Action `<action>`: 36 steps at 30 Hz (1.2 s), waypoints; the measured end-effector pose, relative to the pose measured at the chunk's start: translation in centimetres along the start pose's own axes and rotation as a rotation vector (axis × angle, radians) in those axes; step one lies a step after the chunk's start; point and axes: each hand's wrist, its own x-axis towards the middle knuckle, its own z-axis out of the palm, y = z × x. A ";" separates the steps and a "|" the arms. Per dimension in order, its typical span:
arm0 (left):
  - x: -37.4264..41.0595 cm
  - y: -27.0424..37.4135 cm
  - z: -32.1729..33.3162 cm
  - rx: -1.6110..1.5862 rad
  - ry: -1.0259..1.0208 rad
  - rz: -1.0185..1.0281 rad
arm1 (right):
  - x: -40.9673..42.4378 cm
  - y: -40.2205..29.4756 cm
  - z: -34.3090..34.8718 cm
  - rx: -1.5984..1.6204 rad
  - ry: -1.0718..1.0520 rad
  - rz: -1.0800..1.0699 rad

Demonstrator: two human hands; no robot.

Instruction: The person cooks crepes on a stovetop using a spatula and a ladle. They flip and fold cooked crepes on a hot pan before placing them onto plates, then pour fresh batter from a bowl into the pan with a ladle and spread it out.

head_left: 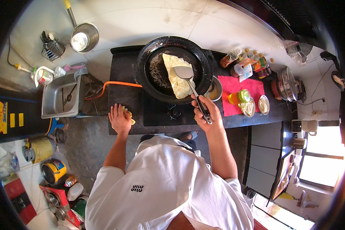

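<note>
A folded, pale yellow flatbread (pixel 175 76) lies in a round black pan (pixel 158 77) on the stove. My right hand (pixel 208 113) grips the black handle of a metal spatula (pixel 183 72), whose blade rests on top of the flatbread. At the left end of the dark counter (pixel 126 97), my left hand (pixel 120 118) is pressed down on a crumpled yellow cloth (pixel 128 116), most of it hidden beneath the palm. The stove knob (pixel 174 111) sits below the pan.
A metal bowl (pixel 215 89) sits right of the pan. On a red cloth (pixel 228 110) stand an oil bottle (pixel 238 97) and small dishes (pixel 264 105). Seasoning jars (pixel 230 58) line the wall. An orange hose (pixel 115 82) runs toward the steel sink (pixel 59 99). A saucepan (pixel 84 37) hangs upper left.
</note>
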 end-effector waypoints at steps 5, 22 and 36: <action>0.0 0.1 0.0 0.009 0.004 0.002 | -1.2 -0.7 0.0 0.079 -0.063 0.020; 0.0 0.1 -0.1 0.003 0.026 0.021 | -8.7 1.4 -0.7 -0.069 0.083 0.030; 0.1 -0.1 0.1 -0.008 0.043 0.028 | -9.5 2.2 2.9 -0.019 0.024 0.099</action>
